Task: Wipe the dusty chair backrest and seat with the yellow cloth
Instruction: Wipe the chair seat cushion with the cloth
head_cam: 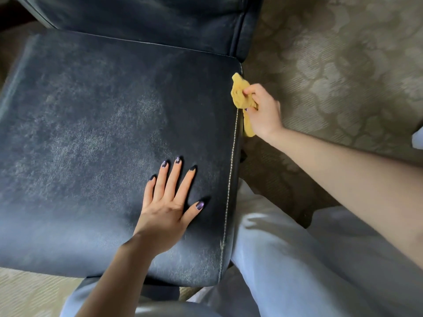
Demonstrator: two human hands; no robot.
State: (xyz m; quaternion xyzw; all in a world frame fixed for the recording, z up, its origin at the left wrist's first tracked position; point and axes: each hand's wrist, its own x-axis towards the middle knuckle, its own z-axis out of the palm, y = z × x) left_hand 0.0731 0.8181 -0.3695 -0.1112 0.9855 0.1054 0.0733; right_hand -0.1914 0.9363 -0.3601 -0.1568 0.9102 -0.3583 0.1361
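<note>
Head view: R hand (263, 110) clenched round the yellow cloth (239, 94), which is bunched into a wad. One tip sticks up past the fingers and a tail hangs below the wrist. The cloth sits at the fingertip side of the R hand, against the side edge of the chair seat (91, 133), near the corner where the seat meets the backrest (137, 17). L hand (167, 202) lies flat on the seat w/ fingers straight and spread, holding nothing, just inboard of the stitched seam (231, 170). The R hand is well beyond the L fingertips, across that seam.

The seat top shows grey dusty haze over most of its area, backrest too, so I'd judge the task far from done.

Risks:
- The wad is small, so the contact patch is small. Strokes may leave streaks or missed strips unless the cloth is spread out.
- The cloth is at the edge, not on top. A slip off the side sends it down to the carpet (343, 53).
- The hanging tail could catch under the seat edge and pull out of the grip.
- The L palm covers a dusty patch. It may get skipped or show a handprint if the hand isn't moved.
- Dust pushed toward the person lands on the pale trousers (286, 259).
</note>
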